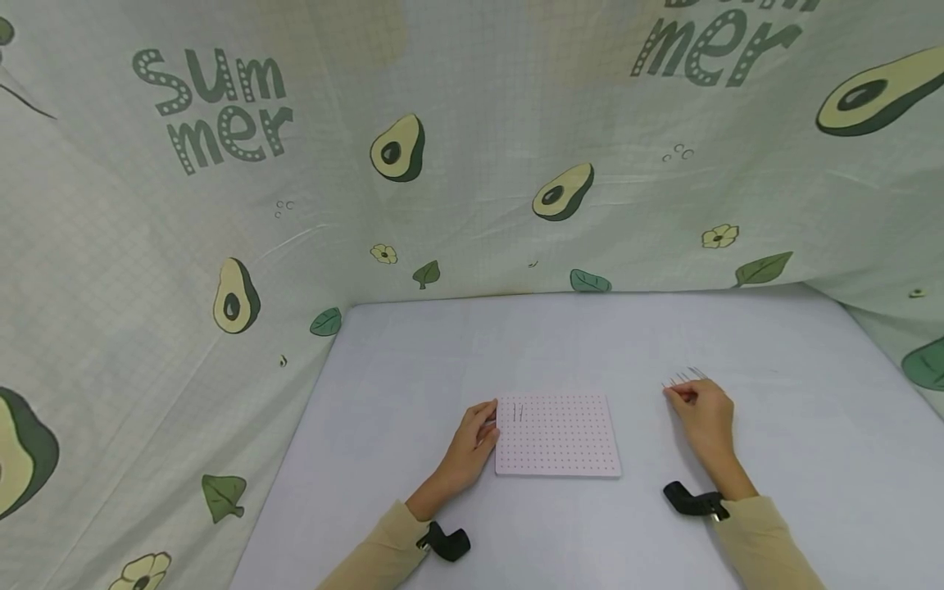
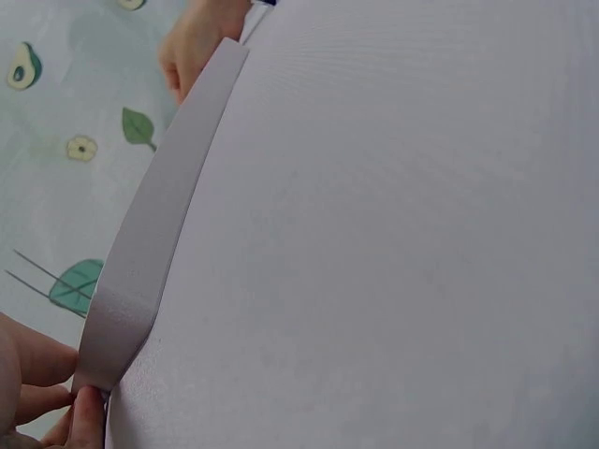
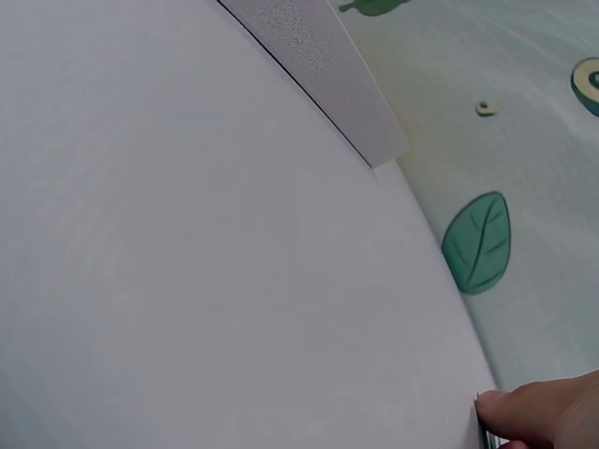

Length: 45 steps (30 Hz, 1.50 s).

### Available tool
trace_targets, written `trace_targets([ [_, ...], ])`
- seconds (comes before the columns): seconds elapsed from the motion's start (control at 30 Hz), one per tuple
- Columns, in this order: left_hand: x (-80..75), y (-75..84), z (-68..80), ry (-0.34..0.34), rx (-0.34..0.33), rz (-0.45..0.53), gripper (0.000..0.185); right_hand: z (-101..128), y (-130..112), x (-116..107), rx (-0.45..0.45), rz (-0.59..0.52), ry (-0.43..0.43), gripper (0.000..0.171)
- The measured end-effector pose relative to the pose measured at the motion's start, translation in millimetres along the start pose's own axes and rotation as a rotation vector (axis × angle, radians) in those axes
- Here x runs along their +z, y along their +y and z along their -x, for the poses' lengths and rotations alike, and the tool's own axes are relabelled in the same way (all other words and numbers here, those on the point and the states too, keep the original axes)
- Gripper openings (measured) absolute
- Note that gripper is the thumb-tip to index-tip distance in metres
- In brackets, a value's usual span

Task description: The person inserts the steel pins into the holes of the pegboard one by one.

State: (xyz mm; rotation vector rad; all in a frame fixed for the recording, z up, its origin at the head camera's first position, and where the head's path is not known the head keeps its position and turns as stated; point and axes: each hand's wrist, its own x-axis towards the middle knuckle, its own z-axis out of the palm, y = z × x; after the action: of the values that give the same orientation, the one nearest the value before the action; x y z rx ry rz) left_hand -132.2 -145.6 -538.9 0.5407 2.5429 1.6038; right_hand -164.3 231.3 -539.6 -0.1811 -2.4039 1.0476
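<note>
A pale pink pegboard with rows of small holes lies on the table. Two thin dark metal pins stand upright near its back left corner; the left wrist view shows them as slanted rods. My left hand holds the board's left edge, fingertips at its side in the left wrist view. To the right, my right hand is lowered beside several loose thin pins on the table. Between its thumb and fingers it pinches a thin metal pin, mostly hidden by the fingertips.
White cloth covers the table. Behind it and on the left hangs a pale curtain printed with avocados and leaves. Black wrist camera mounts sit on both forearms, close to the tabletop.
</note>
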Motion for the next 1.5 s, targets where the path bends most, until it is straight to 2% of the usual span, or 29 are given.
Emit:
trace_targets([
  [0.3,0.7,-0.3,0.1,0.008,-0.016,0.000,0.052,0.3,-1.6,2.8,0.012,0.012,-0.035,0.010],
  [0.53,0.7,-1.0,-0.4,0.008,-0.014,-0.006,0.052,-0.7,0.5,4.9,-0.026,0.019,-0.052,0.012],
  [0.77,-0.1,2.7,0.0,0.017,0.024,0.007,0.051,-0.2,0.6,4.6,-0.039,0.016,-0.044,0.010],
  [1.13,0.5,0.3,0.4,0.016,0.003,-0.013,0.051,-0.7,-6.5,3.3,-0.049,-0.055,-0.008,0.010],
  [1.5,1.1,-0.5,-0.1,0.016,-0.005,-0.007,0.051,-1.6,-12.8,4.0,0.008,-0.151,-0.049,0.016],
])
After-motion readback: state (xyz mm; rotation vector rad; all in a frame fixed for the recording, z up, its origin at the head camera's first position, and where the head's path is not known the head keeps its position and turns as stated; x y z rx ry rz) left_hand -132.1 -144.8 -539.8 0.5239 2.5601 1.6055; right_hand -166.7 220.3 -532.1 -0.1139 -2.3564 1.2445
